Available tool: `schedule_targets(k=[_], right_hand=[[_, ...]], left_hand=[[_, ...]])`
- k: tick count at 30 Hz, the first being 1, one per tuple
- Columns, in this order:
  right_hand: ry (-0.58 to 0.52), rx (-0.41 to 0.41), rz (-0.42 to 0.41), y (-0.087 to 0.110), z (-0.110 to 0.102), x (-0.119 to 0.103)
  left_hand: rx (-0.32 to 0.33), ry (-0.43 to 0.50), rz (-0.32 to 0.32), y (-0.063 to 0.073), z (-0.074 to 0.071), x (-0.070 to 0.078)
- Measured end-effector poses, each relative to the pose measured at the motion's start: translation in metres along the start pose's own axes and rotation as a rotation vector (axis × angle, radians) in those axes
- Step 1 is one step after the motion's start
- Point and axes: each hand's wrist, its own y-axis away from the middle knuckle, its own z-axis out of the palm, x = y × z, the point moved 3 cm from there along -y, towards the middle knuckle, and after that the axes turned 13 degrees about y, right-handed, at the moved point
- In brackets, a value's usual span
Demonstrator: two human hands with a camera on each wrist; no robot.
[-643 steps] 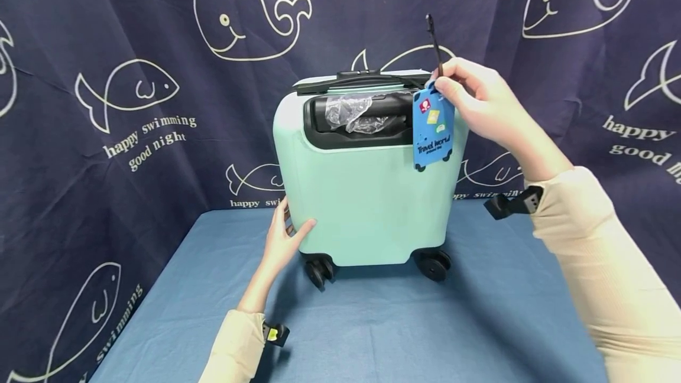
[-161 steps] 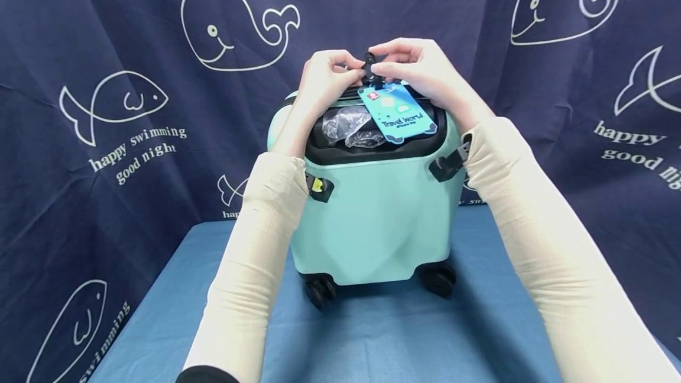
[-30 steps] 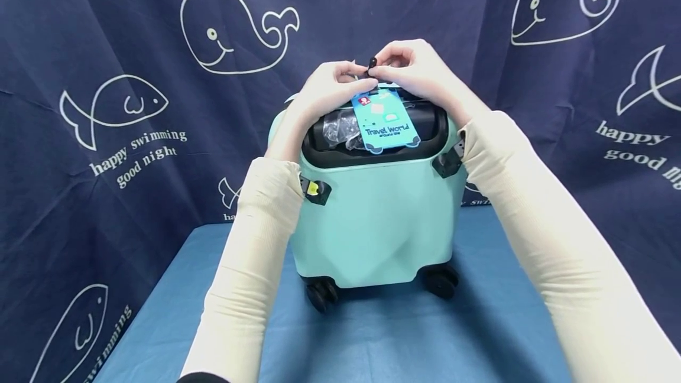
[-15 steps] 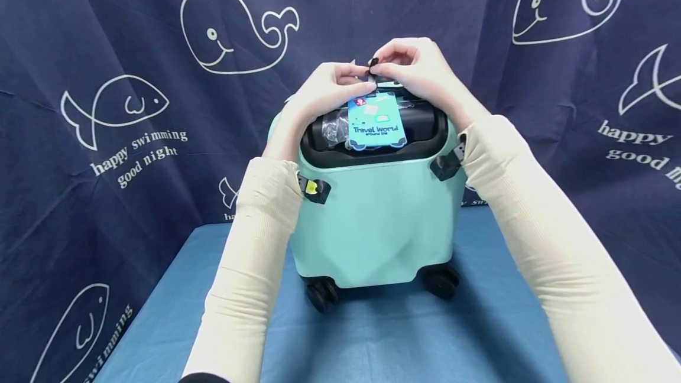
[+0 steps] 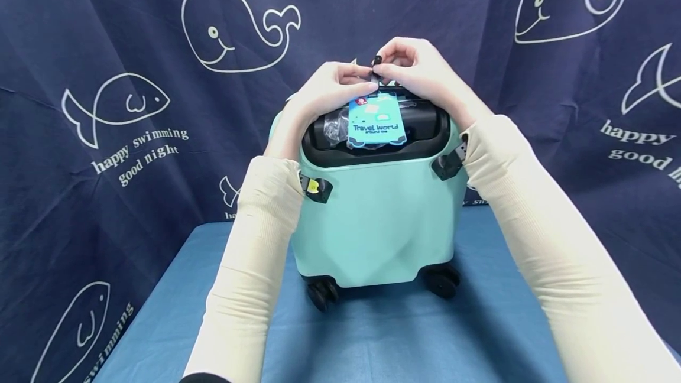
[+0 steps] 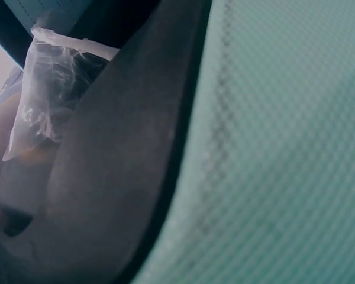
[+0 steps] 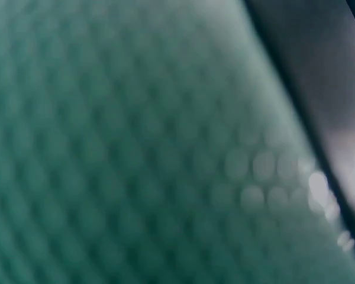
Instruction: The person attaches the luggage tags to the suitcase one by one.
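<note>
A mint-green suitcase (image 5: 378, 223) stands upright on its black wheels, its recessed black top section facing me. A blue luggage tag (image 5: 376, 122) marked "Travel World" hangs in front of that recess. Above the tag, my left hand (image 5: 332, 90) pinches the lower part of its black strap between thumb and fingers. My right hand (image 5: 420, 72) pinches the dark upper end of the strap (image 5: 377, 61). How the strap runs behind the fingers is hidden. The left wrist view shows clear plastic wrap (image 6: 53, 89) in the recess; the right wrist view is mostly blurred green shell (image 7: 136, 148).
Blue cloth (image 5: 372, 336) covers the table under the suitcase. A dark blue curtain (image 5: 340, 10) with whale and fish drawings hangs close behind and along the left.
Earlier, my left hand held the suitcase's lower side and my right held the tag alone. Both hands then met at the strap. Within the last second, the tag swung left and hangs straighter.
</note>
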Motion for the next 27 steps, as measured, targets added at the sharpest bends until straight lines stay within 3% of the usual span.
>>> schedule_targets(k=[5,10,21,27], right_hand=[[0.071,-0.025,-0.003,0.0018,0.0000,0.0012],[0.137,0.013,-0.028,0.0013,-0.0003,0.0011],[0.082,0.015,-0.030,0.0010,-0.0011,-0.0010],[0.105,0.047,0.030,0.0023,-0.0032,0.0004]], left_hand=[[-0.012,-0.002,0.004,0.0004,0.0019,0.0003],[-0.018,-0.021,-0.005,0.0002,0.0013,0.0006],[-0.003,-0.014,-0.021,0.0005,0.0005,0.0028],[0.013,-0.048,-0.033,0.0011,0.0008,0.0019]])
